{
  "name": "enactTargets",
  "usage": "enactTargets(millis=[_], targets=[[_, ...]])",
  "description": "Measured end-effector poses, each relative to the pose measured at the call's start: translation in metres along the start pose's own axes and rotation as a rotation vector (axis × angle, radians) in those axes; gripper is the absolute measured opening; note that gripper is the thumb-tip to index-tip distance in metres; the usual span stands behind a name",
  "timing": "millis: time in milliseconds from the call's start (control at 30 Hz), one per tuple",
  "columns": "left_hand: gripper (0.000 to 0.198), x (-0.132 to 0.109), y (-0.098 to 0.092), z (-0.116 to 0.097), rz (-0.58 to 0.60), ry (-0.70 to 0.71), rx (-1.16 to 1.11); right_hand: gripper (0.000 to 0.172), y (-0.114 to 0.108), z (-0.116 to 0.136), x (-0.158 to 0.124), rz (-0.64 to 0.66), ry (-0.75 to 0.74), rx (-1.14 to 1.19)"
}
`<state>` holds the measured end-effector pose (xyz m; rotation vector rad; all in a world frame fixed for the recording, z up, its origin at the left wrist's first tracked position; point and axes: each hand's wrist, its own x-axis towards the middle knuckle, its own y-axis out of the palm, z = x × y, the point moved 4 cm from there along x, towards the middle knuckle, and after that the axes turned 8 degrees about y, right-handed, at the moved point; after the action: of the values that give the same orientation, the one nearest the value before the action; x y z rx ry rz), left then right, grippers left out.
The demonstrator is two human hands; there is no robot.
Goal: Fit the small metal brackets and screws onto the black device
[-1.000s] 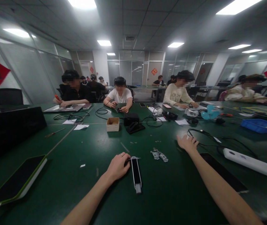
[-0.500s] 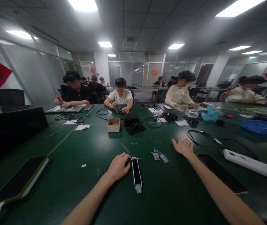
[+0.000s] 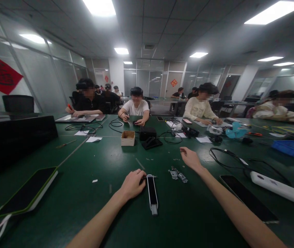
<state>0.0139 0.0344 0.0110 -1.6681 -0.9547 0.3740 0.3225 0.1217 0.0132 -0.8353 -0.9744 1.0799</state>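
My left hand [image 3: 133, 184], with a ring on one finger, is curled at the upper end of a slim black object with a white frame [image 3: 152, 194]. Its fingers close on the left side of that end, where a thin bar crosses; the exact grip is hidden. The object lies lengthwise on the green table with a grey tip towards me. Above the table, my right hand [image 3: 190, 158] has its fingers drawn together, pointing left; anything between them is too small to make out. Left of its wrist lie grey metal pieces [image 3: 178, 175], with tiny rings [image 3: 176, 159] beyond them.
A phone [image 3: 247, 198] and a white power bank [image 3: 281, 189] lie right of my right forearm, near a black cable. A green-edged tablet-like device [image 3: 28, 191] is at left. Farther off stand a small open box [image 3: 127, 140], a blue tray [image 3: 291, 148] and a blue fan [image 3: 236, 130]. Several people sit opposite.
My right hand has moved left towards the tiny rings, and its spread fingers have drawn together. My left hand stays by the slim object. The whole view has shifted slightly.
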Motion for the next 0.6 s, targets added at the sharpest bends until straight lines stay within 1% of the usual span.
enactTargets(millis=[67, 133, 233, 300, 367, 500, 600], targets=[[0.017, 0.0, 0.0, 0.0, -0.003, 0.003, 0.0, 0.051, 0.006, 0.008, 0.019, 0.062, -0.057, -0.019], [0.017, -0.001, 0.0, 0.001, -0.009, 0.012, -0.002, 0.054, 0.018, 0.017, 0.031, 0.145, -0.12, -0.034], [0.017, -0.001, 0.001, 0.002, -0.019, 0.02, 0.005, 0.058, 0.037, 0.029, 0.034, 0.255, -0.174, -0.056], [0.017, -0.001, 0.001, 0.002, -0.025, 0.026, 0.013, 0.058, 0.044, 0.031, 0.028, 0.294, -0.179, -0.078], [0.017, -0.001, 0.001, 0.003, -0.028, 0.034, 0.011, 0.059, 0.045, 0.028, 0.019, 0.316, -0.174, -0.107], [0.016, -0.002, 0.0, 0.002, -0.017, 0.026, 0.005, 0.059, 0.032, 0.016, -0.007, 0.34, -0.169, -0.176], [0.016, -0.002, -0.001, 0.001, -0.012, 0.019, 0.002, 0.058, 0.023, 0.013, -0.028, 0.35, -0.189, -0.21]])
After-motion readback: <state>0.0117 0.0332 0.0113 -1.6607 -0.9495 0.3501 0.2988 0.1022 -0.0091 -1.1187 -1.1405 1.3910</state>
